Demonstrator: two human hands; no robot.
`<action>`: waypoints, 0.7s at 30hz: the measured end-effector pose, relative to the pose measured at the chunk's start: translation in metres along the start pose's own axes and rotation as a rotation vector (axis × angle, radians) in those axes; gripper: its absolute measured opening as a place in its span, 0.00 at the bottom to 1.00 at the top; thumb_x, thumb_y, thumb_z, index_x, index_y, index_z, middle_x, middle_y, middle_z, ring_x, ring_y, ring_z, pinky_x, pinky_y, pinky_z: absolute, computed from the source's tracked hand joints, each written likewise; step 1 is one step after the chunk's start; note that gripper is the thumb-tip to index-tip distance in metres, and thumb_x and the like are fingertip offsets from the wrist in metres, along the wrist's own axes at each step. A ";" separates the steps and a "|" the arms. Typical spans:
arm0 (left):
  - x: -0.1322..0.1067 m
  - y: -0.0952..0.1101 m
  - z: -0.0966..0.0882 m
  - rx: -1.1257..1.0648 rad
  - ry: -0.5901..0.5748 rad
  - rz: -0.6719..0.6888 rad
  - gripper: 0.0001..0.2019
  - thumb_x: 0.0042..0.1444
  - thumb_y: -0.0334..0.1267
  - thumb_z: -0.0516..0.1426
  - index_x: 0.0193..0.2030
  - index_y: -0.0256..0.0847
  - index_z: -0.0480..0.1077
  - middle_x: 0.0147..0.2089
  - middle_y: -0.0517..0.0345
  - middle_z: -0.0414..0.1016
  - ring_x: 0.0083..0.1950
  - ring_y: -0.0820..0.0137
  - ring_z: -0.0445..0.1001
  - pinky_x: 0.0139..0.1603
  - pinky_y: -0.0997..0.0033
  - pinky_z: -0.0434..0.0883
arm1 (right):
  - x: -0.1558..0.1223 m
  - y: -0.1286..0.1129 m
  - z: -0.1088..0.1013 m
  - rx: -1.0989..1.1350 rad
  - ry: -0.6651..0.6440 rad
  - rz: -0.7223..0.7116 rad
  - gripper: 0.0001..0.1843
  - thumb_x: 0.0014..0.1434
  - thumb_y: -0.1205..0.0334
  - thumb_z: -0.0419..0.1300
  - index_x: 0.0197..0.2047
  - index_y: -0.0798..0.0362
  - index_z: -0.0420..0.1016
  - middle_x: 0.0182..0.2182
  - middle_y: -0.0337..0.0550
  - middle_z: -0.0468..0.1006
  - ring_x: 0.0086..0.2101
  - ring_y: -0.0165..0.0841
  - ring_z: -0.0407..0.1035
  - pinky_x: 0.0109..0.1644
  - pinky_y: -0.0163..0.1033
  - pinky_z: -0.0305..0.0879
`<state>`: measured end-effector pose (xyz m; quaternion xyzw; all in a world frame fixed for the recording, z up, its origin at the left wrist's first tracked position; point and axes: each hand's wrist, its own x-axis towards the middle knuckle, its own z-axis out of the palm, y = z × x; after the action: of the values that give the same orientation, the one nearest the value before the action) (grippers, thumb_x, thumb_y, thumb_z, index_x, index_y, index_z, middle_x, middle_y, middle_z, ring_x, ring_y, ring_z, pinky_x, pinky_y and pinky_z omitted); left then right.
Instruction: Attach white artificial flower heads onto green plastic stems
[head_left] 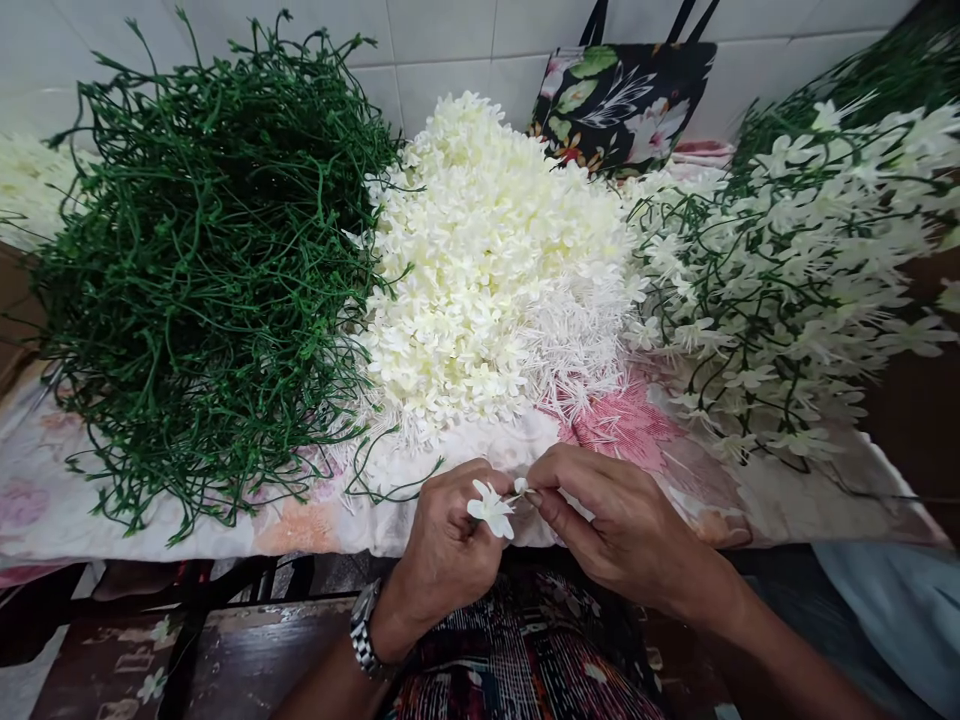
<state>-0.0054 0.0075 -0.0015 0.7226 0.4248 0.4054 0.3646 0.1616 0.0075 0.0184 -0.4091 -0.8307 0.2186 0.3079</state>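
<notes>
Close to the table's front edge, my left hand (459, 530) is closed around a white artificial flower (492, 509), whose petals show between thumb and fingers. My right hand (600, 515) pinches at a small white piece with a thin stalk (520, 487), right beside the flower. My fingers partly cover that piece, so its kind is unclear. Just beyond the hands rises a heap of loose cream-white flower heads (480, 250). Thin white stamens (574, 330) lie at its right side. A big tangle of green plastic stems (217, 270) stands to the left.
Assembled white flower sprays (780, 260) pile up on the right. Behind, a black floral bag (622, 105) leans against the tiled wall (442, 45). A patterned cloth (300, 525) covers the table. A few loose green stems (390, 495) lie near my left hand.
</notes>
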 end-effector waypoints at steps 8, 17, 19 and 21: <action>-0.003 0.000 0.000 -0.035 0.004 -0.058 0.08 0.45 0.23 0.49 0.24 0.39 0.63 0.21 0.64 0.57 0.22 0.76 0.58 0.22 0.76 0.57 | 0.002 -0.002 0.003 0.021 0.043 0.013 0.08 0.59 0.72 0.48 0.31 0.54 0.65 0.23 0.38 0.68 0.24 0.27 0.63 0.26 0.31 0.58; 0.000 0.001 0.001 -0.006 0.024 -0.037 0.10 0.43 0.24 0.48 0.19 0.42 0.53 0.19 0.64 0.53 0.20 0.75 0.55 0.21 0.75 0.55 | 0.005 -0.003 0.004 -0.007 0.045 0.001 0.09 0.59 0.73 0.47 0.30 0.53 0.64 0.22 0.37 0.67 0.23 0.26 0.61 0.25 0.31 0.57; -0.001 0.000 0.001 0.008 0.024 -0.028 0.10 0.42 0.23 0.48 0.19 0.42 0.53 0.19 0.64 0.53 0.20 0.75 0.56 0.21 0.75 0.55 | 0.004 -0.003 0.004 -0.011 0.042 -0.003 0.09 0.59 0.73 0.47 0.30 0.53 0.63 0.22 0.37 0.66 0.23 0.26 0.61 0.25 0.31 0.57; -0.002 -0.001 0.002 0.012 0.019 -0.028 0.10 0.41 0.23 0.47 0.19 0.42 0.52 0.19 0.65 0.53 0.21 0.75 0.56 0.22 0.75 0.55 | 0.004 -0.003 0.004 -0.017 0.037 -0.002 0.09 0.59 0.73 0.47 0.31 0.53 0.63 0.22 0.37 0.67 0.24 0.26 0.61 0.26 0.32 0.57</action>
<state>-0.0051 0.0056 -0.0038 0.7150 0.4408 0.4045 0.3617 0.1555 0.0085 0.0181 -0.4148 -0.8271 0.2034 0.3201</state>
